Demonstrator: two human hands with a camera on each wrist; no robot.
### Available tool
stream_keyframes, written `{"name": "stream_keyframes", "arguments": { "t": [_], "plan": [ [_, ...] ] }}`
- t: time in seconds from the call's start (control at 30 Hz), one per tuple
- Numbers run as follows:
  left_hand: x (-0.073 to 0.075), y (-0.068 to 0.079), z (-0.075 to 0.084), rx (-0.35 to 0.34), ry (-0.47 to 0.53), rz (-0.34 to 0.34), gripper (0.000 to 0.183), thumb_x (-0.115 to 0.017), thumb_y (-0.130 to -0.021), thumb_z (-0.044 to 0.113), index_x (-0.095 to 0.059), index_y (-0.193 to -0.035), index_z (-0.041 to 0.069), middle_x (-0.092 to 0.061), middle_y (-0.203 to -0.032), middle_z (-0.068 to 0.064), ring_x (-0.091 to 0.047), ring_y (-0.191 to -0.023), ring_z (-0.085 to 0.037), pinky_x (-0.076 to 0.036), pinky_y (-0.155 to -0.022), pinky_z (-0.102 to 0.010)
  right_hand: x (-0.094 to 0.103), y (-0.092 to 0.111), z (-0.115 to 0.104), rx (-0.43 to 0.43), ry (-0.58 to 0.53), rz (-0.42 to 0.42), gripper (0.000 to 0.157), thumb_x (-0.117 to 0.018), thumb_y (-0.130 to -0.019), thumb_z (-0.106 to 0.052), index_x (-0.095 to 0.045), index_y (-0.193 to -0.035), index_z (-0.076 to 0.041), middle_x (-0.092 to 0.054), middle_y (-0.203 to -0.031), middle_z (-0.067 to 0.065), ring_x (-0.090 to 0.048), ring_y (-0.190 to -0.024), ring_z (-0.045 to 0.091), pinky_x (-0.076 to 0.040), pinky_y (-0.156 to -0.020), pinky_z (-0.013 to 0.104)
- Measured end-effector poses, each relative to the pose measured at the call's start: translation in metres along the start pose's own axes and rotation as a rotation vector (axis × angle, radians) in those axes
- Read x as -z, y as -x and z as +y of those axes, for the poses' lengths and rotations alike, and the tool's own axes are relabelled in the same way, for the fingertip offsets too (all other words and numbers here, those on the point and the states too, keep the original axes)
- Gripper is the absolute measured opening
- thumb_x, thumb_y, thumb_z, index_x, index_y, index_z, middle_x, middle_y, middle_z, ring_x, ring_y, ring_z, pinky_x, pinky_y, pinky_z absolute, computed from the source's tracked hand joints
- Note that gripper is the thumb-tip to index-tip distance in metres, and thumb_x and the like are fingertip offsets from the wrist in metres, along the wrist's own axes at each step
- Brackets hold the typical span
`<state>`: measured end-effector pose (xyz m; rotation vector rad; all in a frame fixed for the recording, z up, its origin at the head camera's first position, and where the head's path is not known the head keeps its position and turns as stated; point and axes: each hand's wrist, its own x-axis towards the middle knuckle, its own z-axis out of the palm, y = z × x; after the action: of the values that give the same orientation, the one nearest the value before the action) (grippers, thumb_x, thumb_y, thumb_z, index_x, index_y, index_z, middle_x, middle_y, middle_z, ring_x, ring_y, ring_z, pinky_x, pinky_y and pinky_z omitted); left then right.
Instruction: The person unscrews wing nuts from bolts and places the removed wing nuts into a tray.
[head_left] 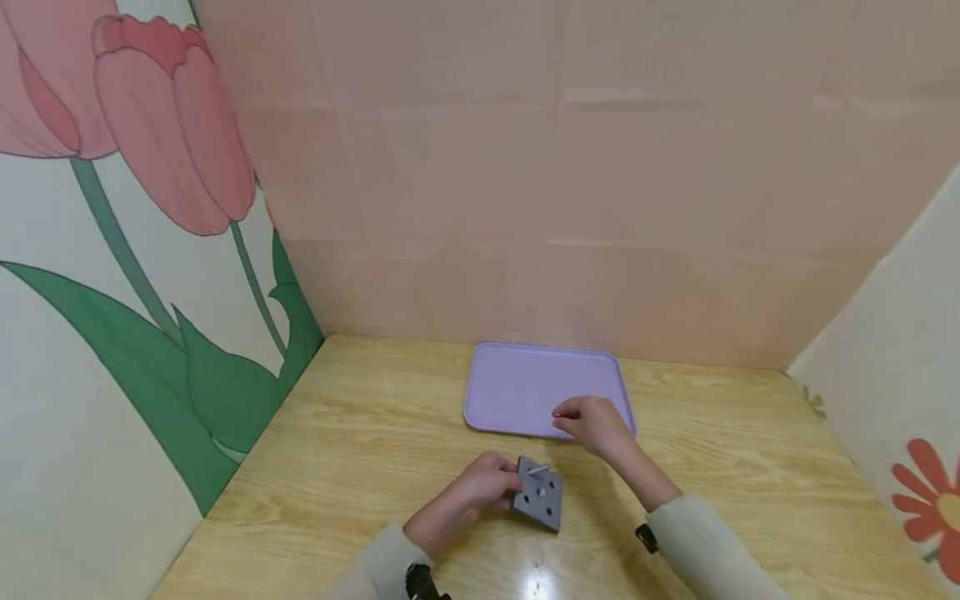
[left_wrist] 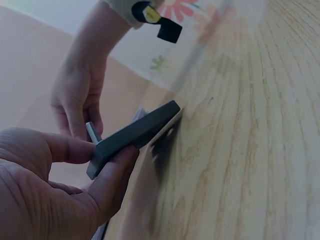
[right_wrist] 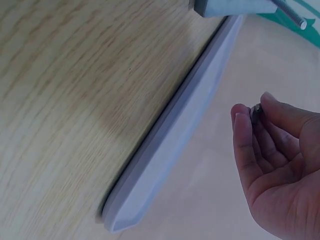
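My left hand (head_left: pixel 482 485) pinches a grey square plate (head_left: pixel 542 507) with several holes, tilted above the wood table. A metal bolt (head_left: pixel 538 470) sticks out near one corner of the plate; its threaded end shows in the right wrist view. Over the near right part of the purple tray (head_left: pixel 517 379), my right hand (head_left: pixel 597 427) is raised. Between its thumb and fingertips it pinches a small dark metal nut (right_wrist: pixel 255 114), mostly covered by the fingers. In the left wrist view, thumb and fingers grip the edge of the plate (left_wrist: pixel 135 132).
The wood-patterned table (head_left: pixel 360 417) carries the tray near its back edge. Behind it stands a beige covered wall (head_left: pixel 555 183). Walls with painted flowers flank the table at left and right.
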<state>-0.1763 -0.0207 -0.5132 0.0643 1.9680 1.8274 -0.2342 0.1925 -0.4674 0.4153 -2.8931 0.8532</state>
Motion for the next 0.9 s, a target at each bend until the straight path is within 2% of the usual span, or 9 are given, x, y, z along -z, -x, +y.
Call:
{"name": "stream_keyframes", "arguments": {
  "t": [0.2, 0.5, 0.67, 0.9],
  "plan": [
    [0.001, -0.001, -0.005, 0.031, -0.008, 0.0, 0.021, -0.061, -0.085, -0.005, -0.066, -0.104, -0.014, -0.072, -0.092, -0.013, -0.07, -0.087, -0.024, -0.062, -0.076, -0.035, -0.005, -0.01, 0.003, 0.0, 0.013, -0.012, 0.012, -0.074, -0.092, -0.014, -0.079, -0.098, -0.006, -0.077, -0.091, 0.003, -0.071, -0.089, 0.024, -0.057, -0.079, 0.042],
    [0.001, 0.0, -0.005, 0.032, -0.022, -0.01, 0.022, -0.06, -0.084, -0.006, -0.067, -0.103, -0.014, -0.072, -0.093, -0.014, -0.071, -0.089, -0.025, -0.062, -0.077, -0.035, -0.009, -0.023, 0.006, 0.024, 0.048, -0.04, 0.012, -0.072, -0.093, -0.012, -0.079, -0.1, -0.005, -0.077, -0.098, 0.006, -0.071, -0.096, 0.028, -0.056, -0.086, 0.046],
    [0.003, -0.002, -0.005, 0.045, -0.051, -0.031, 0.023, -0.058, -0.085, -0.006, -0.067, -0.103, -0.015, -0.073, -0.098, -0.018, -0.072, -0.094, -0.029, -0.061, -0.08, -0.038, -0.014, -0.032, 0.006, 0.031, 0.086, -0.064, 0.012, -0.072, -0.092, -0.01, -0.079, -0.101, -0.005, -0.076, -0.098, 0.007, -0.07, -0.097, 0.029, -0.055, -0.088, 0.047],
    [0.008, -0.002, 0.0, 0.098, -0.149, -0.074, 0.018, -0.06, -0.085, -0.001, -0.07, -0.099, -0.009, -0.072, -0.089, -0.009, -0.068, -0.081, -0.019, -0.06, -0.07, -0.032, -0.022, -0.045, 0.003, 0.033, 0.123, -0.108, 0.013, -0.073, -0.091, -0.008, -0.078, -0.103, -0.005, -0.075, -0.101, 0.008, -0.069, -0.1, 0.029, -0.055, -0.091, 0.047]
  ]
}}
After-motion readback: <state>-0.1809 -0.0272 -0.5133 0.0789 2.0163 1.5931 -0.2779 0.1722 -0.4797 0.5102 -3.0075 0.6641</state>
